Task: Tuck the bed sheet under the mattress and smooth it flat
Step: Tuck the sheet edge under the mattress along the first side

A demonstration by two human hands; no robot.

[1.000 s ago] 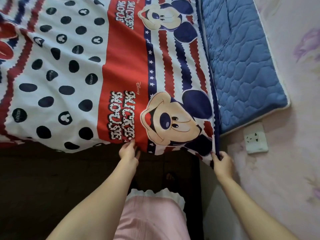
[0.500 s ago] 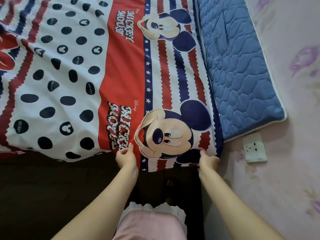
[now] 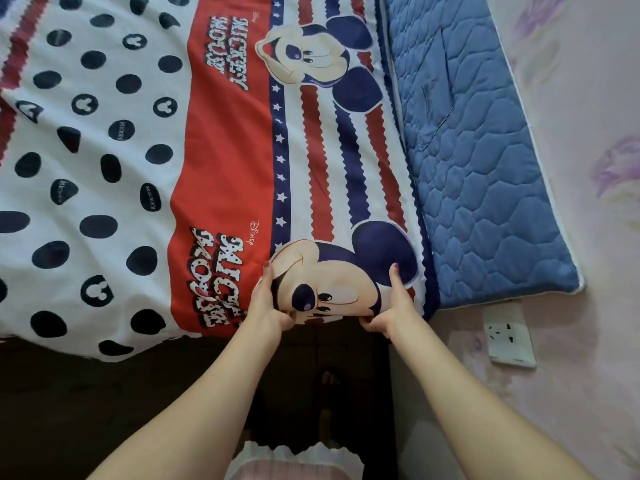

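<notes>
Red, white and navy cotton covers most of the bed: your bed sheet [image 3: 221,174] lies spread across it, its near edge hanging over the dark bed frame [image 3: 104,393]. Your left hand [image 3: 268,306] and right hand [image 3: 393,310] both grasp that near edge at the right corner, thumbs on top of the cartoon face, fingers curled underneath (how far under, you probably can't judge from here). To the right, the blue quilted mattress [image 3: 485,188] shows bare beside the sheet. A white wall socket [image 3: 509,336] sits on the pink wall [image 3: 571,393] near the mattress corner.
</notes>
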